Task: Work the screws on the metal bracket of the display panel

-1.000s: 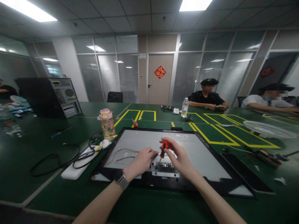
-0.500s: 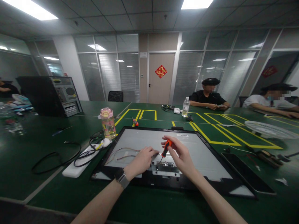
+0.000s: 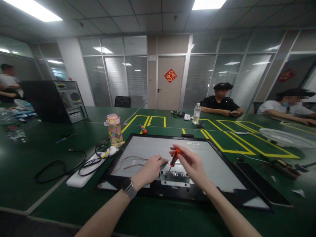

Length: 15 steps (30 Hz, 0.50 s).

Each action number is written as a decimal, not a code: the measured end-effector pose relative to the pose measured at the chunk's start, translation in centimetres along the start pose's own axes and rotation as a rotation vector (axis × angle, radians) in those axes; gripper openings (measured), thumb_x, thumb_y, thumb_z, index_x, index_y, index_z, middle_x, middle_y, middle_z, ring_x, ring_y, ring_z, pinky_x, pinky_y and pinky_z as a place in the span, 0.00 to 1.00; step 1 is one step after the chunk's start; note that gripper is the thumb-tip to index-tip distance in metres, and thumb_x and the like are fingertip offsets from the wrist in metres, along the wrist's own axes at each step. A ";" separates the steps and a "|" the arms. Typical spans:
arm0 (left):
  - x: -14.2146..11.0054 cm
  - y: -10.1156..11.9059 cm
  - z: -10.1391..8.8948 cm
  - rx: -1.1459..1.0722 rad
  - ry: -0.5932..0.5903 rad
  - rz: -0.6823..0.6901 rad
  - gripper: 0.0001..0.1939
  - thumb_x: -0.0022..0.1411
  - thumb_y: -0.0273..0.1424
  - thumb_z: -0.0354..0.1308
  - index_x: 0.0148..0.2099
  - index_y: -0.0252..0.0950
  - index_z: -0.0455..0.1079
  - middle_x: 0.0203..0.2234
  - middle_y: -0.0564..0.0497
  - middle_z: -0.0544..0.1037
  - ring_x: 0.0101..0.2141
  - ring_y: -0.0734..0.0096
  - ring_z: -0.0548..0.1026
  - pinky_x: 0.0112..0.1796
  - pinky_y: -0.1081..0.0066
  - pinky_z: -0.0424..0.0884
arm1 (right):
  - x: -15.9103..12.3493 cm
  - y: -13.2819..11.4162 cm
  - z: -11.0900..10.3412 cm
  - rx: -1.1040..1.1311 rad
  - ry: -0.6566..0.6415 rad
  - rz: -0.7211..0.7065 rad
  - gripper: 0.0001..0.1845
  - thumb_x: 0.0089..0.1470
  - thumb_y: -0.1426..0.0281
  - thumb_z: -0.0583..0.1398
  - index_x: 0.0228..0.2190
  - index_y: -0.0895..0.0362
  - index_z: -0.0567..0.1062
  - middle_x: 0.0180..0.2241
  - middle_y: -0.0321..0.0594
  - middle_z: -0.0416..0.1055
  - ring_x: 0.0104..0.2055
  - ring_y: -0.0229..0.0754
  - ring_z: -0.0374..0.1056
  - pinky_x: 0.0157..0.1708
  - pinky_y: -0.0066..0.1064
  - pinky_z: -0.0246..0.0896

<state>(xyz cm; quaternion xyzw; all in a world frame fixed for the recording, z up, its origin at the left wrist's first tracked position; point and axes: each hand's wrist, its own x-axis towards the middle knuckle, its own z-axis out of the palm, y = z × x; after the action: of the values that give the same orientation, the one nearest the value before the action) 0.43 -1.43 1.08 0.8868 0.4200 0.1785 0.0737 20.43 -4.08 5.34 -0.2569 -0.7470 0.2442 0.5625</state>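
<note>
While the right hand (image 3: 192, 162) grips a screwdriver (image 3: 174, 158) mid-frame, the left hand (image 3: 150, 169) touches a bracket (image 3: 175, 178). That hand's grip is unclear.

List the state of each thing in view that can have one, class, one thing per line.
Screwdriver: tilted, tip down at the metal bracket
Right hand: holding the screwdriver
Left hand: at the bracket's left end
Panel: lying flat
Pink-lidded bottle: upright, lid on
Clear bottle: upright, capped
Computer case: upright
Door: closed
Ceiling lights: on
</note>
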 end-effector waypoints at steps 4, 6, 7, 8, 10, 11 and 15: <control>0.0 0.1 -0.1 0.010 -0.009 0.005 0.24 0.63 0.16 0.44 0.55 0.41 0.66 0.42 0.49 0.71 0.45 0.65 0.69 0.48 0.67 0.65 | 0.1 0.1 0.0 -0.178 0.093 -0.087 0.13 0.56 0.70 0.62 0.44 0.51 0.78 0.31 0.40 0.74 0.35 0.44 0.72 0.38 0.38 0.69; -0.1 -0.1 0.0 0.017 -0.005 0.011 0.24 0.63 0.16 0.44 0.56 0.41 0.65 0.42 0.49 0.71 0.44 0.65 0.69 0.47 0.67 0.65 | 0.0 0.2 -0.1 -0.198 0.088 -0.104 0.13 0.57 0.70 0.60 0.45 0.51 0.78 0.32 0.41 0.74 0.36 0.44 0.72 0.39 0.38 0.69; -0.1 -0.1 0.0 0.018 -0.002 0.014 0.24 0.63 0.16 0.44 0.56 0.41 0.65 0.42 0.49 0.71 0.45 0.65 0.68 0.48 0.67 0.65 | 0.0 0.2 -0.2 -0.186 0.068 -0.103 0.14 0.59 0.70 0.58 0.46 0.51 0.77 0.35 0.42 0.74 0.39 0.45 0.73 0.41 0.39 0.69; -0.1 -0.2 0.1 0.017 0.001 0.015 0.24 0.63 0.16 0.44 0.56 0.41 0.65 0.43 0.49 0.71 0.45 0.65 0.68 0.48 0.68 0.65 | 0.0 0.2 -0.2 -0.165 0.045 -0.097 0.15 0.61 0.70 0.56 0.48 0.51 0.76 0.39 0.44 0.75 0.41 0.46 0.73 0.42 0.40 0.69; -0.1 -0.2 0.1 0.012 0.008 0.017 0.24 0.63 0.16 0.44 0.57 0.41 0.65 0.43 0.48 0.71 0.45 0.65 0.68 0.49 0.68 0.65 | -0.1 0.4 -0.2 -0.119 0.010 -0.079 0.18 0.63 0.71 0.53 0.52 0.51 0.73 0.46 0.46 0.74 0.45 0.47 0.73 0.44 0.42 0.69; -0.1 -0.2 0.1 0.009 0.010 0.018 0.25 0.63 0.16 0.44 0.57 0.41 0.65 0.43 0.48 0.71 0.45 0.65 0.68 0.49 0.68 0.65 | -0.1 0.4 -0.2 -0.113 0.010 -0.077 0.18 0.63 0.71 0.53 0.53 0.50 0.72 0.46 0.46 0.74 0.45 0.47 0.73 0.45 0.42 0.69; -0.1 -0.1 0.0 0.013 -0.005 0.007 0.25 0.63 0.16 0.44 0.57 0.41 0.65 0.43 0.48 0.71 0.45 0.65 0.68 0.49 0.67 0.65 | 0.0 0.6 -0.1 -0.239 0.121 -0.140 0.15 0.57 0.72 0.60 0.47 0.51 0.76 0.36 0.42 0.75 0.38 0.45 0.73 0.40 0.38 0.69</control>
<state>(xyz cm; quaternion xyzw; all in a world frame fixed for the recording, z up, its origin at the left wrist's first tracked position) 0.33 -1.44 1.04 0.8893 0.4176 0.1736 0.0683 20.56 -3.66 4.94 -0.2837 -0.7515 0.0978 0.5875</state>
